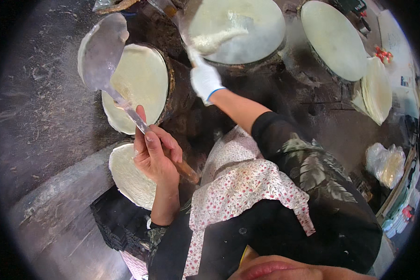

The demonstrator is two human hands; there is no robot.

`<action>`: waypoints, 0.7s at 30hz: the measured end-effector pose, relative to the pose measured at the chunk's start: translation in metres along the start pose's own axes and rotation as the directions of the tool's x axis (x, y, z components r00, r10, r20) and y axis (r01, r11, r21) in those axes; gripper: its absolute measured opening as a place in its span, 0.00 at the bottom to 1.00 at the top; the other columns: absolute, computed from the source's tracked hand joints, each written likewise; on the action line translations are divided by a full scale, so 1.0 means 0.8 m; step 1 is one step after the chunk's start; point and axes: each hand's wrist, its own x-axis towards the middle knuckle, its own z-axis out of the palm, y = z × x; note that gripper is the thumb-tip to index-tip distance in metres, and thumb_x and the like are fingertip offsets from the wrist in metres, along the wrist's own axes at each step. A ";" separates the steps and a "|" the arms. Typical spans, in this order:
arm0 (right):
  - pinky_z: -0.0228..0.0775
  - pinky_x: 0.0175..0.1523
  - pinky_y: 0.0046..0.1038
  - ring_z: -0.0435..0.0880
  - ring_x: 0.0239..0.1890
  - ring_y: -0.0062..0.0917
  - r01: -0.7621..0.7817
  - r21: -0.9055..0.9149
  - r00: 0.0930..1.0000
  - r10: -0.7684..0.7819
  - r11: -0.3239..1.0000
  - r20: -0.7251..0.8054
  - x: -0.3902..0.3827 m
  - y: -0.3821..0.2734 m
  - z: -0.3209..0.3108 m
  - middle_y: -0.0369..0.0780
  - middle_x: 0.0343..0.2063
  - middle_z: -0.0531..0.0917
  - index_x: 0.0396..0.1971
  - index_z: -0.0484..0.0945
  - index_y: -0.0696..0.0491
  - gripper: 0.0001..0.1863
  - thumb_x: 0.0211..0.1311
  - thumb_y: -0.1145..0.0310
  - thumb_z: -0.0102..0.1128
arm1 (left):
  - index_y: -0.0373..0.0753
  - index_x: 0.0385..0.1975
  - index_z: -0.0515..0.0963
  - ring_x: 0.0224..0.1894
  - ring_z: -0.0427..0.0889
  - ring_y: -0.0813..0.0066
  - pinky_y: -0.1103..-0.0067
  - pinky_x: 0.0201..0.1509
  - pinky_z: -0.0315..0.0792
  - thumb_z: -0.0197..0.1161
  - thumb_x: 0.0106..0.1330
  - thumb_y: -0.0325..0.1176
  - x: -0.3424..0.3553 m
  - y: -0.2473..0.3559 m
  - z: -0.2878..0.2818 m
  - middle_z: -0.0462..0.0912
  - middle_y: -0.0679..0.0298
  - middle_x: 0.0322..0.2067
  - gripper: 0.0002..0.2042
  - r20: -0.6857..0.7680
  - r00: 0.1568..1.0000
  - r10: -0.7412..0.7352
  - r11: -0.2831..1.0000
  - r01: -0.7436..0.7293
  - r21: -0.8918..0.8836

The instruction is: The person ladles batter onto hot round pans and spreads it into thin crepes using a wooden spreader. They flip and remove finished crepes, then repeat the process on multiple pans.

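My bare left hand [156, 154] is closed on a long metal ladle [100, 60] with a wooden handle, its broad pale-coated head over the left round griddle with a pale batter layer [140, 93]. My right hand [205, 81], in a white glove, is closed on a spreading tool [185, 37] at the top middle griddle [261, 37], where thick white batter [210, 42] lies at the tool's end under some haze. Another pale round layer [128, 172] sits below the left griddle, partly behind my left arm.
A further coated griddle [333, 39] stands at upper right. Beside it lie a stack of thin pale rounds [378, 91], red items [383, 55] and a clear plastic bag [385, 165]. A dark worn surface [42, 112] spans the left side.
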 end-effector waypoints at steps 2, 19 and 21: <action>0.78 0.42 0.44 0.85 0.30 0.45 -0.144 0.159 0.987 0.152 0.977 -0.043 -0.034 0.025 -0.042 0.55 0.37 0.87 0.78 0.65 0.31 0.34 0.74 0.71 0.50 | 0.30 0.77 0.62 0.16 0.64 0.87 0.85 0.16 0.61 0.50 0.86 0.39 -0.006 -0.008 -0.027 0.69 0.71 0.23 0.27 -0.003 0.999 -0.052 0.998 0.052 -0.025; 0.67 0.16 0.28 0.70 0.13 0.19 -0.256 0.340 0.949 0.302 0.905 -0.087 -0.085 0.012 -0.077 0.32 0.20 0.72 0.78 0.64 0.25 0.38 0.73 0.77 0.46 | 0.31 0.60 0.69 0.15 0.61 0.86 0.84 0.15 0.61 0.46 0.87 0.39 -0.013 -0.001 -0.139 0.64 0.71 0.22 0.17 0.076 0.979 -0.190 0.971 0.199 -0.134; 0.66 0.15 0.28 0.69 0.13 0.18 -0.160 0.430 0.951 0.255 0.889 -0.173 -0.094 0.000 -0.070 0.33 0.19 0.72 0.79 0.63 0.26 0.38 0.74 0.78 0.44 | 0.32 0.59 0.70 0.16 0.63 0.86 0.84 0.16 0.62 0.46 0.87 0.39 -0.018 -0.011 -0.139 0.64 0.71 0.22 0.16 0.092 0.951 -0.296 0.947 0.304 -0.100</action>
